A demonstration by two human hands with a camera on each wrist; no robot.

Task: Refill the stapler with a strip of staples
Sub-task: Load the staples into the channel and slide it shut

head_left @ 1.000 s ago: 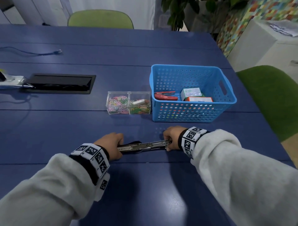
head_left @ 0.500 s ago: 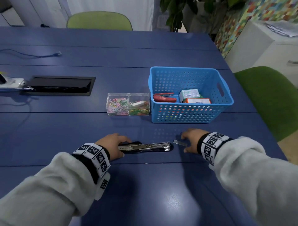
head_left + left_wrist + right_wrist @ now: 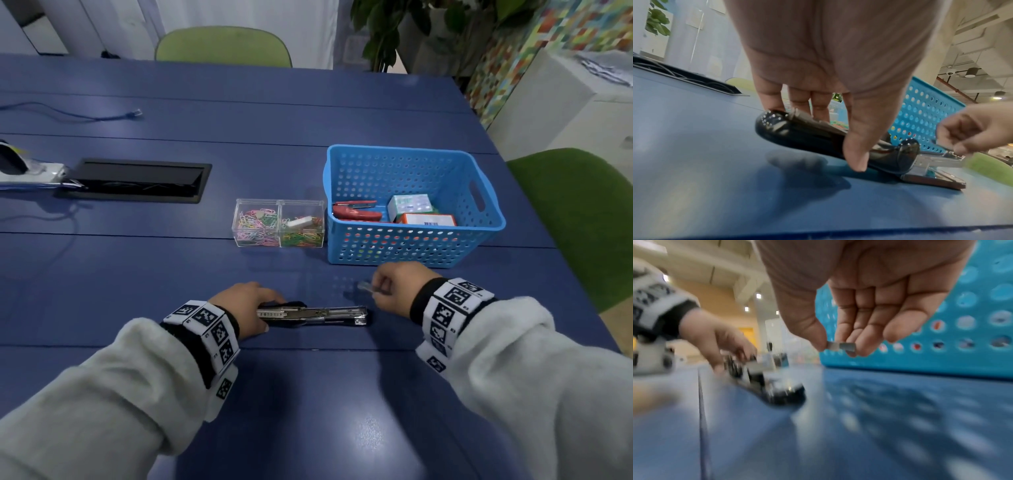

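Two hands work low over the blue desk (image 3: 171, 284). The left hand (image 3: 245, 308) has its grip closed around the black rear end of the stapler (image 3: 311, 316), thumb on the near side and fingers on the far side, pinning it flat on the desk with the metal magazine channel lying open and pointing right. The right hand (image 3: 397, 284) pinches a short strip of staples (image 3: 841, 346) between thumb and fingertips, held just above the desk, up and to the right of the stapler's front tip and apart from it. Behind it stands a blue basket (image 3: 414, 253).
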